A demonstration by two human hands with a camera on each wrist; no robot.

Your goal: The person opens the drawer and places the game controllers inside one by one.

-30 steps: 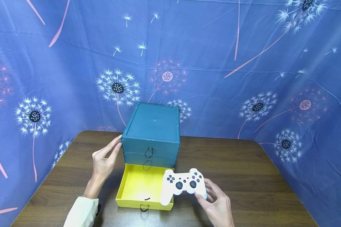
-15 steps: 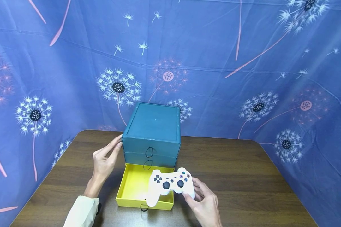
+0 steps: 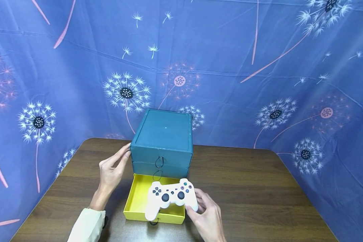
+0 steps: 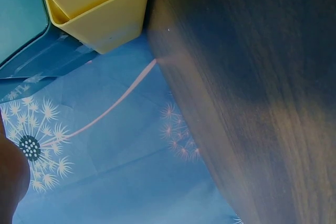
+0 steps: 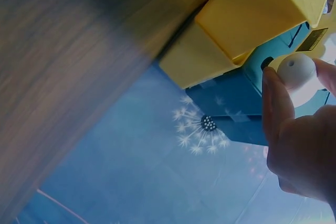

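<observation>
A white game controller (image 3: 173, 192) hangs over the pulled-out yellow drawer (image 3: 173, 219) in the head view, its button face toward me. My right hand (image 3: 208, 216) pinches its right grip between thumb and fingers. The right wrist view shows the rounded end of the controller's grip (image 5: 296, 71) between the fingers of that hand (image 5: 310, 145). My left hand (image 3: 110, 173) rests its fairly straight fingertips on the left side of the teal drawer box (image 3: 166, 131). Only a dark edge of the left hand (image 4: 13, 179) shows in the left wrist view. The controller covers much of the drawer's inside.
Two upper teal drawers with black loop pulls (image 3: 159, 162) are closed above the yellow one. Another loop (image 3: 153, 222) hangs at the yellow drawer's front. The brown wooden table (image 3: 254, 195) extends to both sides. A blue dandelion-print cloth (image 3: 224, 101) stands behind it.
My right hand has carried the controller leftward, from the drawer's right edge to over its middle. The left hand and the drawer box have stayed in place.
</observation>
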